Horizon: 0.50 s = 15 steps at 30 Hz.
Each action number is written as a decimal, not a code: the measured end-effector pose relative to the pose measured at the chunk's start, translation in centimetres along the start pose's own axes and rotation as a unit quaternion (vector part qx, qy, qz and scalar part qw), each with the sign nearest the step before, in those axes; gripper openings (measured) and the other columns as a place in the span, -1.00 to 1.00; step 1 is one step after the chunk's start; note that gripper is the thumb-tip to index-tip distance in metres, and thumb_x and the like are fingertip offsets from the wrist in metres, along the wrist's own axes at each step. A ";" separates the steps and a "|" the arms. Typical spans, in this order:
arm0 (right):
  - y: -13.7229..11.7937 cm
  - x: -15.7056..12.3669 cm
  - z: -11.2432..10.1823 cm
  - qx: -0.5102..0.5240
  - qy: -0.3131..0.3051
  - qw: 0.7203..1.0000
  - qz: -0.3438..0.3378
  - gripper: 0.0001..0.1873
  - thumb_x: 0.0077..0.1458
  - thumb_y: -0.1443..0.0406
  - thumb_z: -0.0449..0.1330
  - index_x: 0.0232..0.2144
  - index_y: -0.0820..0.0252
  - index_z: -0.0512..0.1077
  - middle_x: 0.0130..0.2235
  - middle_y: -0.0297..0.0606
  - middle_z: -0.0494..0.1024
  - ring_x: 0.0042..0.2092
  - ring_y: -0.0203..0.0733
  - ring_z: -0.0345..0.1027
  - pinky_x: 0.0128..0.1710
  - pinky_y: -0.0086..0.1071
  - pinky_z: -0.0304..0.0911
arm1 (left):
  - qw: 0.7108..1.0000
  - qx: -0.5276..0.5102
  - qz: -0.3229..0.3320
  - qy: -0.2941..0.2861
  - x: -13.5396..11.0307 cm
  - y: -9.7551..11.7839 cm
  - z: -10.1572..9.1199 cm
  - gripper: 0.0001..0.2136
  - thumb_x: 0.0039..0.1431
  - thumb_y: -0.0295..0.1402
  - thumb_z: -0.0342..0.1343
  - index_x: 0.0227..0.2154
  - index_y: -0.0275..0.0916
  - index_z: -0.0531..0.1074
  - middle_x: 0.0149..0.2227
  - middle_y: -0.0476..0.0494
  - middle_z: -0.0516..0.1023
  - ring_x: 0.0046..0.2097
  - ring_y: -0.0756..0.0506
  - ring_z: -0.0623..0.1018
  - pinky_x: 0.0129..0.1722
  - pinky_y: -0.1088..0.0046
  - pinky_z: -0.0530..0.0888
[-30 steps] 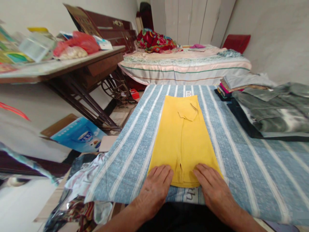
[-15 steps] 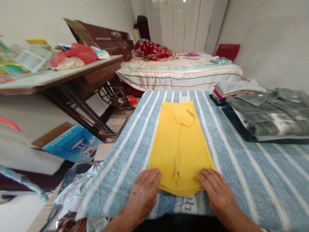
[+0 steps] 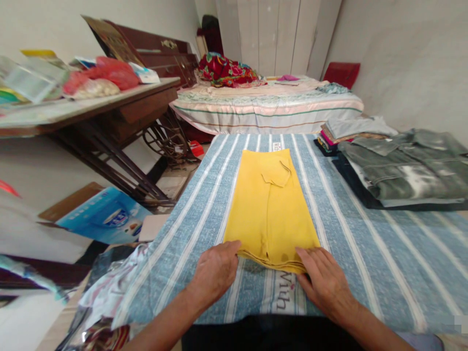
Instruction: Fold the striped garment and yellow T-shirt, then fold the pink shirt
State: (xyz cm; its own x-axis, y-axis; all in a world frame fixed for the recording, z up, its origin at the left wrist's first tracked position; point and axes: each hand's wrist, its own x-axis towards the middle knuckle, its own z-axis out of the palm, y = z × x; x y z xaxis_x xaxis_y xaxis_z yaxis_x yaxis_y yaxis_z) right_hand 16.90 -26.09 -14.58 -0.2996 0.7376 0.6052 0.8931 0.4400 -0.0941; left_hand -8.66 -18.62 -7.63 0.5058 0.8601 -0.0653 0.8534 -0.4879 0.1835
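The left hand [image 3: 214, 273] is bare, with creased knuckles and tendons raised across the back. The right hand [image 3: 325, 282] is also bare, broad across the back, with blunt fingers. The left forearm [image 3: 164, 321] and right forearm [image 3: 373, 331] are uncovered from wrist to the lower edge of view. A black garment [image 3: 263, 334] covers the body between them (shirt or trousers, not determinable). A strip of lilac cloth [image 3: 420, 341] shows beside the right forearm; whether it is a sleeve cannot be told.
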 end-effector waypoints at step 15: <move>-0.3 -0.7 -0.2 0.029 -0.022 0.998 0.045 -0.61 -0.08 0.54 -0.05 -0.24 0.27 0.44 -0.12 -0.11 0.49 -0.04 -0.03 0.30 0.00 -0.12 0.21 | 0.985 0.019 0.105 0.135 -2.3 -1.2 3.2 -0.54 -0.16 -0.66 -0.15 -0.18 -0.23 0.40 -0.11 -0.18 0.50 -0.08 -0.15 0.45 -0.03 0.26 0.41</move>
State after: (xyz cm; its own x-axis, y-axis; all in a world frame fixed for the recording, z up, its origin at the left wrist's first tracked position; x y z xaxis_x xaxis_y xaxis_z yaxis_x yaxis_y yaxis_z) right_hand 16.89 -26.83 -14.81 -0.2348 0.7963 0.5574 0.8963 0.3993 -0.1929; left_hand -10.47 -20.50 -10.88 0.6238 0.7459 0.2336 0.7408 -0.6595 0.1276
